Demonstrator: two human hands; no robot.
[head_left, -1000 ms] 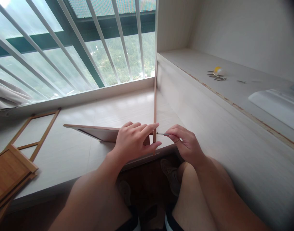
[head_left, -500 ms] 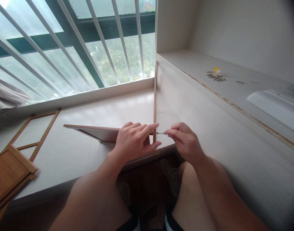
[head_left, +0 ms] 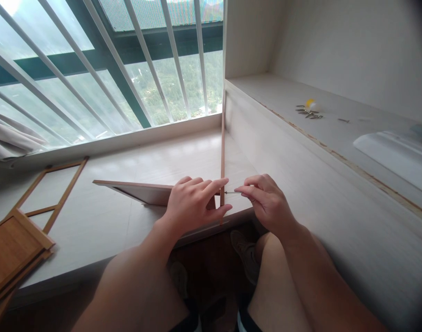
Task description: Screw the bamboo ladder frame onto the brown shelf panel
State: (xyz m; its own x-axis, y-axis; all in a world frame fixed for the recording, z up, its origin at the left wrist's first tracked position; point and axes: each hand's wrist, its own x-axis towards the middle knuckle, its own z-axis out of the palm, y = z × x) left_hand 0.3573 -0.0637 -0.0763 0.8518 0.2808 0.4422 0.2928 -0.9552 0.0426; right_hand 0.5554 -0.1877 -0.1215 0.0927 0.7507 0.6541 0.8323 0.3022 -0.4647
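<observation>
My left hand [head_left: 193, 200] is closed round the near end of a brown wooden panel [head_left: 150, 196], which stands on edge on the pale ledge. Its fingertips and thumb reach a narrow upright wooden board [head_left: 222, 161] at the panel's end. From the right, my right hand [head_left: 268, 200] pinches a thin metal rod [head_left: 234, 192] between thumb and fingers. The rod lies level, its far tip against the board between my left thumb and forefinger. Whether it is a screw or a slim driver I cannot tell.
Wooden frame pieces [head_left: 63, 193] and a brown panel [head_left: 17, 249] lie at the left of the ledge [head_left: 103, 216]. On the raised shelf [head_left: 266, 90] at right are several screws [head_left: 309, 112], a small yellow item [head_left: 310, 103] and a white plastic piece [head_left: 394, 152]. A barred window stands ahead.
Both hands keep almost the same place. The fingers of my right hand have shifted slightly on the metal rod, and the whole view has moved a little.
</observation>
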